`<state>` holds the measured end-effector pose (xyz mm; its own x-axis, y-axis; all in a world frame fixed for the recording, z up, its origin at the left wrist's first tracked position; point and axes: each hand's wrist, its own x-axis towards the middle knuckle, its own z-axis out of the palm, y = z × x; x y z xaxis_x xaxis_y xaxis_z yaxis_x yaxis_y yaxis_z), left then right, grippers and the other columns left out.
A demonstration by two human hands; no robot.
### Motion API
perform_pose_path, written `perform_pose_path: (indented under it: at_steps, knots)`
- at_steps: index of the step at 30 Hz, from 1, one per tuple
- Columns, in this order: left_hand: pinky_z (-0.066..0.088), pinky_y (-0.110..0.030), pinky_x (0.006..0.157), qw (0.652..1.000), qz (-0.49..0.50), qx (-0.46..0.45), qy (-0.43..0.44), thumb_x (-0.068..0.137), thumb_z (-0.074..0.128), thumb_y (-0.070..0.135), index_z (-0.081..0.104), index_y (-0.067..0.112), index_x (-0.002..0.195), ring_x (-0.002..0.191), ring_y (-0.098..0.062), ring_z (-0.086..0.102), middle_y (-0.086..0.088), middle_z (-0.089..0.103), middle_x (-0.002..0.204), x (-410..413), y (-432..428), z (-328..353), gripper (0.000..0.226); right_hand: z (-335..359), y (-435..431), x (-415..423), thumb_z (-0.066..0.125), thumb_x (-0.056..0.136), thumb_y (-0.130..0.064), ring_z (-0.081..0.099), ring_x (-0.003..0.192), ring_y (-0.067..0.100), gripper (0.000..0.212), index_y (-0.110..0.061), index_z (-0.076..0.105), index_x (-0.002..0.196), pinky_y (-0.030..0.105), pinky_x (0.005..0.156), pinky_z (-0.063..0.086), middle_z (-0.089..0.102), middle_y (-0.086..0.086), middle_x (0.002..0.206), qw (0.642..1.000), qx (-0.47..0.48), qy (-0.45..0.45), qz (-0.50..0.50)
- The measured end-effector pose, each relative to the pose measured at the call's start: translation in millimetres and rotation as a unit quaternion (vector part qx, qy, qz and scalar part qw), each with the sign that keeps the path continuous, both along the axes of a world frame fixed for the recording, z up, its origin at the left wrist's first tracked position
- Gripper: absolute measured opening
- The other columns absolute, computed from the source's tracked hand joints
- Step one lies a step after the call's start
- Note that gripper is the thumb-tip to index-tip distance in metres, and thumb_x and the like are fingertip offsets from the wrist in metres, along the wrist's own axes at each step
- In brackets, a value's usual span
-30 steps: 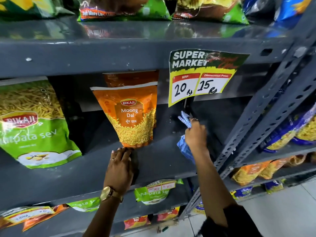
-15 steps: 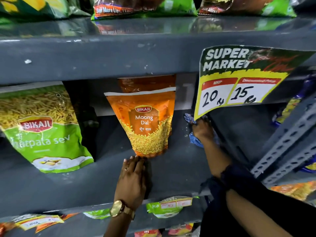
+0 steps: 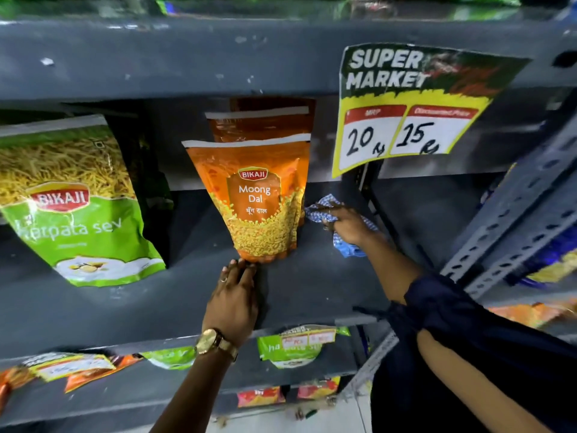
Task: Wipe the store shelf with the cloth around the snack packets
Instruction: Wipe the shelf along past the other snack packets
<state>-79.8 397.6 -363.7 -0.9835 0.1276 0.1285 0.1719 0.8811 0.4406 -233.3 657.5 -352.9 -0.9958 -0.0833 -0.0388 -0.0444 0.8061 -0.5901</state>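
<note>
A grey metal shelf holds an upright orange Moong Dal packet in the middle, with a second orange packet right behind it. A large green sev packet leans at the left. My right hand presses a blue-and-white checked cloth flat on the shelf deep in, just right of the orange packet. My left hand, with a gold watch on the wrist, lies palm down on the shelf, fingertips touching the orange packet's base.
A price sign hangs from the upper shelf edge over my right hand. A perforated slanted upright stands at the right, with more packets beyond it. Packets and tags sit on the lower shelf.
My right hand has reached deeper into the shelf and swept the cloth left toward the orange packet. My head has come closer. The left hand stays put.
</note>
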Motion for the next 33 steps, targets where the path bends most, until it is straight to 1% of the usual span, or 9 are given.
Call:
perform_pose_path:
  at_steps: [7, 11, 16, 18, 20, 23, 25, 30, 33]
  knots:
    - [0.024, -0.043, 0.115, 1.0, -0.004, 0.014, -0.004, 0.091, 0.034, 0.018, 0.042, 0.009, 0.137, 0.14, -0.037, 0.026, -0.019, 0.035, 0.149, 3, -2, 5, 0.047, -5, -12, 56, 0.062, 0.083, -0.01, 0.049, 0.127, 0.028, 0.042, -0.02, 0.059, 0.123, 0.036, 0.11, 0.038, 0.053, 0.012, 0.138, 0.999, -0.031, 0.024, -0.014]
    - [0.023, -0.042, 0.115, 1.0, -0.007, 0.021, -0.015, 0.089, 0.044, 0.01, 0.041, 0.01, 0.136, 0.14, -0.034, 0.025, -0.017, 0.034, 0.149, 3, -2, 6, 0.048, -4, -18, 100, 0.06, 0.082, -0.003, 0.051, 0.125, 0.026, 0.044, -0.025, 0.062, 0.12, 0.04, 0.109, 0.041, 0.057, 0.009, 0.135, 0.998, -0.045, 0.047, -0.011]
    - [0.032, -0.044, 0.112, 0.999, -0.003, 0.027, -0.019, 0.088, 0.041, 0.009, 0.042, 0.01, 0.135, 0.14, -0.032, 0.027, -0.014, 0.038, 0.148, 4, -4, 8, 0.047, -4, -23, 153, 0.059, 0.084, -0.008, 0.047, 0.128, 0.02, 0.043, -0.035, 0.06, 0.117, 0.03, 0.113, 0.033, 0.053, 0.001, 0.138, 0.998, -0.046, 0.033, -0.034]
    - [0.031, -0.043, 0.113, 0.999, 0.001, 0.029, -0.019, 0.088, 0.041, 0.01, 0.042, 0.011, 0.135, 0.14, -0.032, 0.026, -0.013, 0.037, 0.148, 5, -4, 8, 0.047, -4, -23, 169, 0.06, 0.084, -0.008, 0.049, 0.123, 0.015, 0.039, -0.032, 0.063, 0.115, 0.016, 0.107, 0.031, 0.058, 0.003, 0.133, 0.997, -0.049, 0.037, -0.05]
    - [0.03, -0.044, 0.113, 0.999, 0.001, 0.029, -0.022, 0.087, 0.042, 0.01, 0.041, 0.012, 0.136, 0.141, -0.032, 0.025, -0.012, 0.035, 0.15, 6, -5, 8, 0.049, -3, -25, 183, 0.062, 0.082, -0.004, 0.054, 0.114, 0.007, 0.035, -0.023, 0.067, 0.111, 0.001, 0.095, 0.03, 0.064, 0.004, 0.123, 0.995, -0.064, 0.059, -0.055]
    - [0.028, -0.044, 0.114, 0.999, 0.0, 0.029, -0.032, 0.087, 0.042, 0.008, 0.04, 0.012, 0.138, 0.142, -0.032, 0.022, -0.011, 0.032, 0.152, 7, -6, 10, 0.051, 0, -26, 200, 0.063, 0.082, -0.003, 0.062, 0.11, 0.019, 0.03, -0.013, 0.068, 0.11, 0.017, 0.093, 0.043, 0.069, 0.01, 0.117, 0.992, -0.091, 0.047, -0.074]
    - [0.027, -0.044, 0.114, 0.999, -0.005, 0.031, -0.032, 0.087, 0.042, 0.008, 0.04, 0.011, 0.138, 0.142, -0.033, 0.022, -0.012, 0.032, 0.152, 7, -6, 11, 0.051, 5, -25, 210, 0.063, 0.083, -0.004, 0.063, 0.107, 0.021, 0.027, -0.007, 0.068, 0.109, 0.025, 0.094, 0.046, 0.069, 0.013, 0.114, 0.991, -0.096, 0.034, -0.086]
    - [0.028, -0.045, 0.114, 0.999, -0.015, 0.037, -0.027, 0.086, 0.034, 0.015, 0.043, 0.01, 0.135, 0.139, -0.034, 0.026, -0.013, 0.036, 0.149, 7, -7, 11, 0.05, 23, -14, 228, 0.062, 0.084, -0.006, 0.063, 0.106, 0.024, 0.027, -0.005, 0.067, 0.111, 0.024, 0.089, 0.042, 0.069, 0.015, 0.111, 0.996, -0.041, -0.029, -0.075]
    - [0.028, -0.047, 0.114, 0.999, -0.018, 0.042, -0.027, 0.081, 0.027, 0.02, 0.043, 0.008, 0.135, 0.139, -0.035, 0.027, -0.015, 0.036, 0.148, 8, -8, 11, 0.057, 43, -6, 218, 0.061, 0.086, -0.01, 0.061, 0.106, 0.028, 0.03, -0.011, 0.064, 0.115, 0.036, 0.095, 0.048, 0.066, 0.018, 0.114, 0.994, -0.043, -0.043, -0.09]
